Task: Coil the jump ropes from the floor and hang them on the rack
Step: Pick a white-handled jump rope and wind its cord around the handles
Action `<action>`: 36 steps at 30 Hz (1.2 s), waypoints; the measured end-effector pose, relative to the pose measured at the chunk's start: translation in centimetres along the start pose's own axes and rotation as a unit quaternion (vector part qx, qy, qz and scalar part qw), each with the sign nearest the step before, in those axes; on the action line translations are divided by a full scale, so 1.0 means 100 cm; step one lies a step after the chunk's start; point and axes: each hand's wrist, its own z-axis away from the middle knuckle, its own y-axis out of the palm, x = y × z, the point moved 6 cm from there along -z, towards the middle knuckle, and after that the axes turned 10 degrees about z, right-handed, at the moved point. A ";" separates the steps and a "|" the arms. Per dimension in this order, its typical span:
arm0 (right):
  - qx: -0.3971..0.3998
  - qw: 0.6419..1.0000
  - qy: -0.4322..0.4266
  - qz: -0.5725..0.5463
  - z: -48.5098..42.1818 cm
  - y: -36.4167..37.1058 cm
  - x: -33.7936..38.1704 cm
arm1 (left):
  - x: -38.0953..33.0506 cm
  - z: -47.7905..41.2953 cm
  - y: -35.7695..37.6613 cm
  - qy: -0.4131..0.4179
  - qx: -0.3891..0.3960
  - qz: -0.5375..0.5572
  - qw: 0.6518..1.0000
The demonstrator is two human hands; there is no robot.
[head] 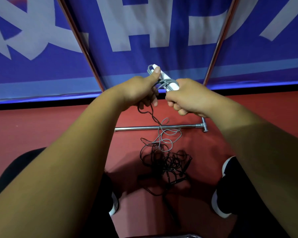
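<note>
Nearest the camera, well on this side of the rack's chrome base bar (155,128), two dark shoes (219,206) with white soles stand on the red floor (41,127), one to either side of a dense tangle of black jump rope (167,166). The tangle lies on the floor just short of the bar, its handles too buried in it to make out. Between the tangle and the bar, loose loops of the grey jump rope (166,137) lie on the floor and cross over the bar near its middle. Above and beyond the bar both hands are raised close together. The left hand (138,91) has its fingers (155,102) curled around a bundle of grey coils, thumb pressed up against a white handle (172,86), and a dark strand trails from it down toward the bar. The right hand (187,97) is just beside it, fingers clenched round the white handle's other end, with grey cord wrapped across it. Farther off, two slanted uprights (219,42) rise from either end of the bar. Behind them hangs a blue banner (162,60) with large pale lettering.
</note>
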 end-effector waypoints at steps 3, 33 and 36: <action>-0.027 0.999 0.027 0.018 -0.003 -0.005 -0.009 | -0.011 0.005 -0.002 0.065 0.012 -0.033 0.997; 0.222 0.950 0.028 -0.217 0.038 0.010 0.026 | 0.031 0.006 0.013 -0.008 0.175 -0.077 0.981; 0.325 0.933 0.035 -0.151 0.056 0.015 0.028 | 0.023 0.005 -0.002 0.060 0.144 -0.043 0.987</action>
